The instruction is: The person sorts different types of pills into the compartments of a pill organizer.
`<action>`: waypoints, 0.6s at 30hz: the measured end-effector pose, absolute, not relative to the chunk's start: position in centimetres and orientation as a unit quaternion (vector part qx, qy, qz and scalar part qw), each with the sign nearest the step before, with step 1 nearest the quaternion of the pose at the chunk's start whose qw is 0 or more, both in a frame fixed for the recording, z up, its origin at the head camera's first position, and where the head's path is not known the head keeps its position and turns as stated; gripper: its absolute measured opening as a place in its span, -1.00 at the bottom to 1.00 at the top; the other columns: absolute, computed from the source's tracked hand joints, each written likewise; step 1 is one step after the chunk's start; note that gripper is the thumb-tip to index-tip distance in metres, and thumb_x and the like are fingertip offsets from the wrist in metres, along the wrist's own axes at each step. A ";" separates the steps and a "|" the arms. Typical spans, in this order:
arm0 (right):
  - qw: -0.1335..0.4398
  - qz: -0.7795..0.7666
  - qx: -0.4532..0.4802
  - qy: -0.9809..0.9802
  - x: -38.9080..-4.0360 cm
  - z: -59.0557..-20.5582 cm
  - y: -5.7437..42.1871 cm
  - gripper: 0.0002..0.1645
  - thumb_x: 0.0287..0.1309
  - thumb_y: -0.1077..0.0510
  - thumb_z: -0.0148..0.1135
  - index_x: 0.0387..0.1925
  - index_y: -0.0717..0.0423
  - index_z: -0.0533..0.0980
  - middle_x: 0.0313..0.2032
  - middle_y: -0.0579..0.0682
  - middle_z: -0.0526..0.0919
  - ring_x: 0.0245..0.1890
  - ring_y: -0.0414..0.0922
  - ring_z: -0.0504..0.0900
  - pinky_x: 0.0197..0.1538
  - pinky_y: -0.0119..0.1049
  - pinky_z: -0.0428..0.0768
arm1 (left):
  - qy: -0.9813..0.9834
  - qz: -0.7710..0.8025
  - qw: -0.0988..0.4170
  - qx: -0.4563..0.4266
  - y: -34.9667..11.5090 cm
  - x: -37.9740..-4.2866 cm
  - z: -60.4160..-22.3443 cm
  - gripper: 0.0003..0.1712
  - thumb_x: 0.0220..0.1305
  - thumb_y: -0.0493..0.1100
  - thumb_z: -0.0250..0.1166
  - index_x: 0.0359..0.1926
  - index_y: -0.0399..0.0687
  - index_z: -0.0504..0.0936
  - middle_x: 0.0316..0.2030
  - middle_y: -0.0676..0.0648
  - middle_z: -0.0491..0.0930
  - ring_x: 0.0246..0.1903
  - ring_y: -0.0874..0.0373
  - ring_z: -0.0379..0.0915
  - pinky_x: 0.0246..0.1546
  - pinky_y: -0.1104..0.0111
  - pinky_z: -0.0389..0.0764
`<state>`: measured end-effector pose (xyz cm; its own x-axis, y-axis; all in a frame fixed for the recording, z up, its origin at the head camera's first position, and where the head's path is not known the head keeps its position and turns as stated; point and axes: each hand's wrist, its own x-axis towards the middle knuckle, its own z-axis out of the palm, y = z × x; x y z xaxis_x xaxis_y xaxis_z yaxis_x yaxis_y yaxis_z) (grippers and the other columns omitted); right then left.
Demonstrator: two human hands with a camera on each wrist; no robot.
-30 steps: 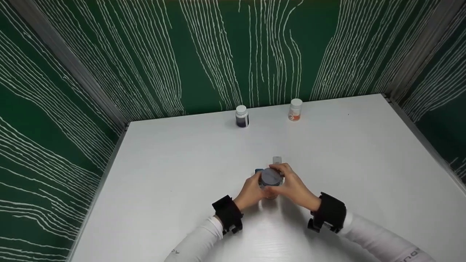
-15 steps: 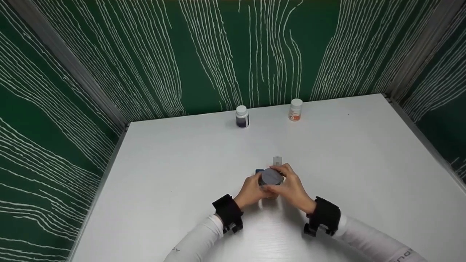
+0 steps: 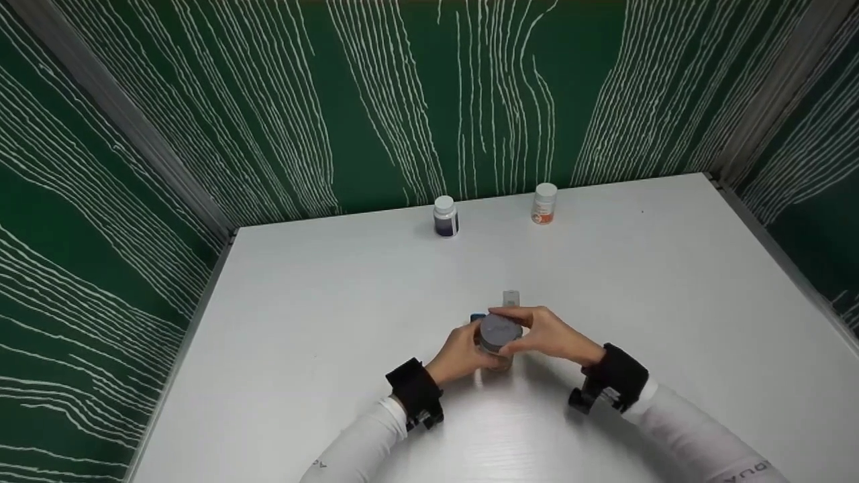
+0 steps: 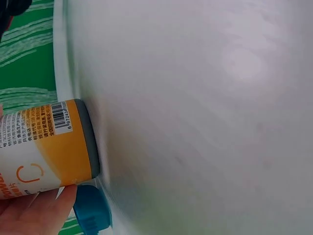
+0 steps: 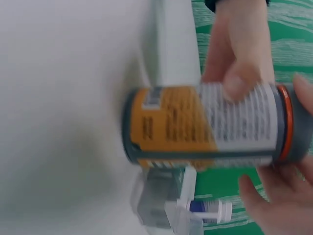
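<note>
A supplement bottle with an orange-and-white label [image 5: 195, 120] stands near the middle of the white table. My left hand [image 3: 463, 352] grips its body, thumb across the label in the right wrist view. Thumb and fingers of my right hand [image 3: 553, 335] are around the grey lid [image 3: 500, 330], above an orange-red ring [image 5: 286, 122]. Just behind the bottle are a blue cap [image 4: 91, 208] and a clear plastic container [image 3: 511, 297], both partly hidden by the hands and bottle in the head view. The bottle's lower part is mostly covered by my left fingers from above.
Along the back edge stand a white-capped bottle with a dark purple label [image 3: 445, 217] and a white bottle with an orange label [image 3: 544, 203]. Green walls [image 3: 376, 100] with white lines rise behind and beside the white table [image 3: 322, 282].
My right hand has turned around the lid, its wrist swinging out to the right and away from me. The left hand keeps its grip in nearly the same spot.
</note>
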<state>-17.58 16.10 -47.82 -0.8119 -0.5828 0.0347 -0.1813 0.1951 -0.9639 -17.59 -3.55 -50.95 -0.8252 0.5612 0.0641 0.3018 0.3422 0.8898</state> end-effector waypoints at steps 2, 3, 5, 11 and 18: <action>0.209 -0.581 -0.277 0.736 -18.3 -47.9 16.5 -0.19 -0.12 0.15 0.34 0.20 0.24 0.24 0.13 0.10 0.38 0.13 -0.01 0.32 0.05 -0.21 0.35 | 0.811 0.503 0.127 0.269 -3.6 -17.6 -51.1 -0.27 -0.12 -0.14 0.42 0.13 -0.12 0.34 -0.01 -0.02 0.46 -0.05 0.26 0.38 -0.08 0.48 0.40; 0.226 -0.579 -0.289 0.728 -18.7 -47.9 16.6 -0.20 -0.11 0.17 0.34 0.20 0.22 0.24 0.14 0.07 0.37 0.13 -0.04 0.32 0.07 -0.22 0.34 | 0.813 0.501 0.125 0.270 -3.6 -17.6 -51.2 -0.25 -0.13 -0.14 0.42 0.14 -0.12 0.34 0.00 -0.02 0.46 -0.04 0.26 0.37 -0.07 0.48 0.39; 0.260 -0.577 -0.307 0.710 -19.4 -47.8 16.9 -0.23 -0.08 0.22 0.31 0.21 0.16 0.24 0.16 0.03 0.36 0.14 -0.08 0.31 0.10 -0.23 0.30 | 0.815 0.498 0.122 0.269 -3.5 -17.6 -51.2 -0.24 -0.14 -0.14 0.43 0.14 -0.12 0.34 0.00 -0.02 0.46 -0.03 0.26 0.37 -0.06 0.47 0.39; 0.296 -0.582 -0.322 0.685 -19.7 -47.8 16.9 -0.19 -0.05 0.27 0.28 0.27 0.07 0.16 0.24 0.12 0.19 0.23 -0.04 0.15 0.20 -0.06 0.12 | 0.819 0.494 0.107 0.273 -3.4 -17.4 -50.8 -0.28 -0.15 -0.13 0.44 0.10 -0.13 0.37 -0.02 -0.03 0.48 -0.03 0.24 0.37 -0.04 0.46 0.38; 0.141 -0.646 -0.167 0.732 -15.5 -48.4 14.9 -0.16 -0.06 0.21 0.30 0.23 0.18 0.10 0.21 0.23 0.15 0.16 0.11 0.22 0.10 -0.05 0.27 | 0.820 0.489 0.104 0.281 -3.4 -17.7 -51.1 -0.31 -0.12 -0.12 0.42 0.08 -0.19 0.38 -0.04 -0.06 0.50 -0.08 0.25 0.41 -0.09 0.49 0.41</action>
<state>-15.46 14.92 -48.40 -0.9046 -0.4261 0.0084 -0.0613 0.1106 -0.9920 -17.70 -3.44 -51.10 -0.8206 0.5618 0.1048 0.3593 0.3647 0.8590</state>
